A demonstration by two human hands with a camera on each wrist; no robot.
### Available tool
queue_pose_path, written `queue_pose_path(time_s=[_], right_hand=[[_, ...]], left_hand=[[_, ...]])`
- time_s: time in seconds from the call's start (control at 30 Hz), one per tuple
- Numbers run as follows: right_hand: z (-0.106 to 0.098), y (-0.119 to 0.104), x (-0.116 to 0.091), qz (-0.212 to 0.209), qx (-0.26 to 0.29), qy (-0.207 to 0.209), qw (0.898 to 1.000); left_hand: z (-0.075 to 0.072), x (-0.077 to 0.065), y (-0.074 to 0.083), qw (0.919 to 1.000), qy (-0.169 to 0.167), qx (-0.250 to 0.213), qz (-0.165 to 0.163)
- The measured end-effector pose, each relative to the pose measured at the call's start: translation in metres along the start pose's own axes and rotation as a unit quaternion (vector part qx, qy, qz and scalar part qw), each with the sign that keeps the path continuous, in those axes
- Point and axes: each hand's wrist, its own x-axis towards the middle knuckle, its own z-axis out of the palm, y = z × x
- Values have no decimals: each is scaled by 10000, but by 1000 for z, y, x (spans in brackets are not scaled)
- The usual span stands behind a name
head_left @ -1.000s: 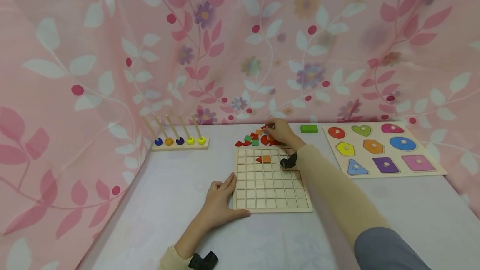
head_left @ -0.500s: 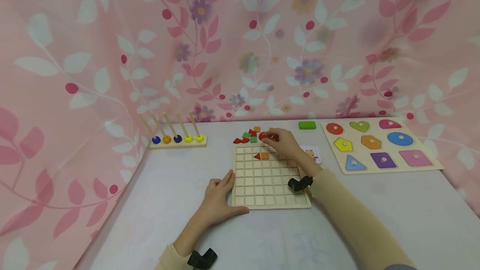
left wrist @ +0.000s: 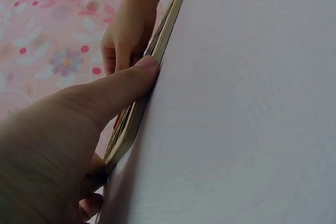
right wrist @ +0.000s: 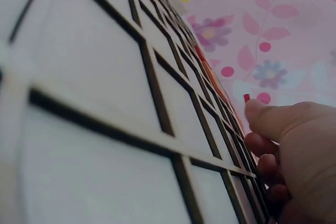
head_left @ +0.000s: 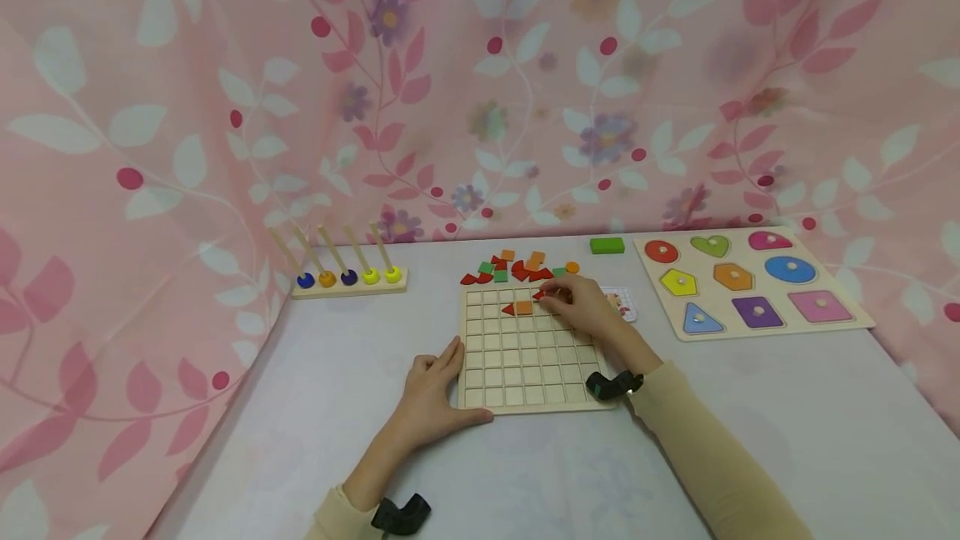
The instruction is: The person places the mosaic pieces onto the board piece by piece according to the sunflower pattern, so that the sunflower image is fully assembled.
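Observation:
A pale wooden grid board [head_left: 514, 374] lies on the white table. In its upper rows a red triangle tile [head_left: 507, 309] sits beside an orange square tile [head_left: 524, 307]. My right hand [head_left: 583, 304] is over the board's upper right part, pinching a small red tile [head_left: 538, 296] between thumb and fingers. In the right wrist view only a bit of that red tile [right wrist: 247, 98] shows past the thumb. My left hand [head_left: 429, 403] rests at the board's lower left corner, thumb along the front edge and extended fingers against the left side.
Several loose red, green and orange tiles [head_left: 500, 276] lie behind the board. A printed card [head_left: 622, 303] is partly behind my right hand. A peg stand with rings [head_left: 352, 290] stands left, a green block [head_left: 607, 246] behind, a shape puzzle [head_left: 780, 327] right.
My right hand has come from the loose tiles toward me and over the board, carrying a red tile. The card has come into view beside it. My left hand stays at the board's corner.

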Motion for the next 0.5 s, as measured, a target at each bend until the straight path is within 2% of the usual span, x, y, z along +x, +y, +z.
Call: queue_pose_path(time_s=[0.3, 0.5], right_hand=[[0, 13, -3, -724, -158, -220, 9970], [1, 14, -4, -817, -113, -164, 9965]], left_hand=[[0, 0, 0, 10000, 27, 16, 30], [1, 0, -3, 10000, 20, 46, 42]])
